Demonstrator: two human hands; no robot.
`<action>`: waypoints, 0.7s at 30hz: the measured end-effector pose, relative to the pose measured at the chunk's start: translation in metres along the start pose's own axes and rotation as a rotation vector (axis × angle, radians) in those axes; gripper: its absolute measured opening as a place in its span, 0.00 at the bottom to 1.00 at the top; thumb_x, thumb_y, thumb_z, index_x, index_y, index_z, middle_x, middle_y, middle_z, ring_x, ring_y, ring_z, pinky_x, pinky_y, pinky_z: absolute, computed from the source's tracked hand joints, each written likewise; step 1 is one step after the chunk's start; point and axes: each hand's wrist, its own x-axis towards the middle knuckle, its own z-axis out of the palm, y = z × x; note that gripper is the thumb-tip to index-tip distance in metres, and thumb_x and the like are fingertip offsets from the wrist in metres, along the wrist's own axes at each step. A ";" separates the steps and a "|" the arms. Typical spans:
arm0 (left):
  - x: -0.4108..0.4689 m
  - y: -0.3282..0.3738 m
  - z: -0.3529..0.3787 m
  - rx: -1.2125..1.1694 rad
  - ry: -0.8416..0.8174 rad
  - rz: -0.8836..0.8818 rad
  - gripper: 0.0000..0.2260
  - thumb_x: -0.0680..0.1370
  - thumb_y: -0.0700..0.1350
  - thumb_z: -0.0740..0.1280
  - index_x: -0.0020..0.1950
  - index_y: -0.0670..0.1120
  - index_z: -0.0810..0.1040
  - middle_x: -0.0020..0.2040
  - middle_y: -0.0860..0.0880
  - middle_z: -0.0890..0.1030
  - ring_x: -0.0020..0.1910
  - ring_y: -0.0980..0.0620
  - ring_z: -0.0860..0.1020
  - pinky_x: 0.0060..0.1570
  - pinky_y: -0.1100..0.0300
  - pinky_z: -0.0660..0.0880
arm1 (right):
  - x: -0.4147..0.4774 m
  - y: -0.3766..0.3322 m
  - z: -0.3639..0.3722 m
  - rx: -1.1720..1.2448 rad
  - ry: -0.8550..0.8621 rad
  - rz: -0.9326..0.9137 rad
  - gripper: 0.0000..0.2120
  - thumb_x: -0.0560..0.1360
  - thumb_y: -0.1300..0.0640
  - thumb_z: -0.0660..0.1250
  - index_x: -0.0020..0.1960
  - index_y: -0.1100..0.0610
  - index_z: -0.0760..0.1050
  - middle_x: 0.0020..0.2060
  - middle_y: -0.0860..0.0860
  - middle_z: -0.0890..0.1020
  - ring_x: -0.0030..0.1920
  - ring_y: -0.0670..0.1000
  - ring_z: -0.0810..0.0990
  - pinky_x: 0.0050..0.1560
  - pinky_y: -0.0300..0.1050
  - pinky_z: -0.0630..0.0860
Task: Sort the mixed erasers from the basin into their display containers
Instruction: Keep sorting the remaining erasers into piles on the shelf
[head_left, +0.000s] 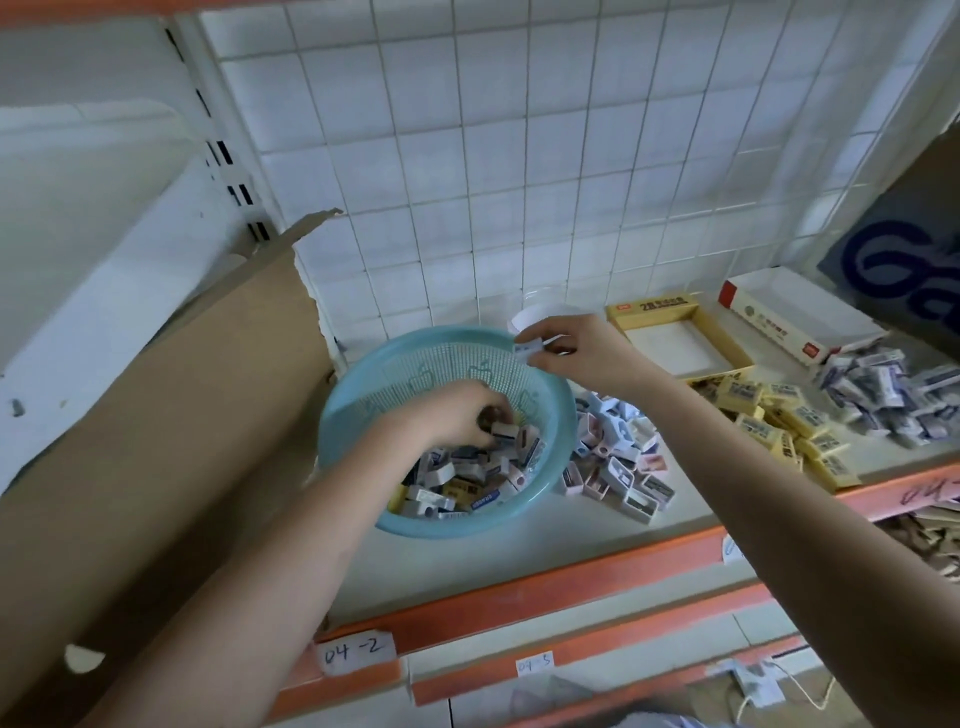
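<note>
Head-worn view, close, downward onto shelf (519, 561)

Shop shelving against a tiled wall.
A white square-tiled wall (415, 171) stands behind a white wire grid panel (623, 130). The white shelf board (519, 551) has an orange metal front rail (519, 590) carrying a handwritten paper label (356, 649). A torn brown cardboard sheet (182, 415) leans at left.

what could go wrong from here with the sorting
The yellow pile reaches the shelf's front edge, so pieces might slide off. It lies loose close to the pink-and-white pile; a sweeping arm could remix them. The right hand pinches a small white eraser by the basin rim; a slip may drop it back among the mixed erasers that the left hand grips.
</note>
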 end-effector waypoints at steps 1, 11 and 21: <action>0.002 0.000 0.002 0.011 0.005 0.004 0.16 0.73 0.44 0.70 0.60 0.51 0.77 0.56 0.51 0.77 0.55 0.51 0.75 0.54 0.57 0.73 | -0.001 0.002 -0.002 0.001 0.010 0.004 0.09 0.74 0.61 0.69 0.51 0.51 0.79 0.45 0.44 0.81 0.42 0.42 0.79 0.39 0.24 0.70; 0.015 -0.004 -0.024 -0.209 0.145 0.058 0.09 0.72 0.46 0.73 0.47 0.49 0.75 0.44 0.58 0.76 0.43 0.58 0.75 0.43 0.64 0.71 | -0.004 0.019 -0.022 -0.055 0.074 0.027 0.18 0.73 0.57 0.70 0.62 0.49 0.74 0.53 0.49 0.79 0.49 0.46 0.80 0.52 0.38 0.75; 0.054 0.056 -0.055 -0.269 0.216 0.234 0.12 0.72 0.46 0.74 0.53 0.56 0.79 0.47 0.60 0.78 0.46 0.60 0.76 0.46 0.67 0.69 | -0.038 0.040 -0.077 -0.235 0.223 0.141 0.17 0.72 0.63 0.67 0.60 0.53 0.77 0.54 0.48 0.80 0.51 0.46 0.79 0.49 0.40 0.74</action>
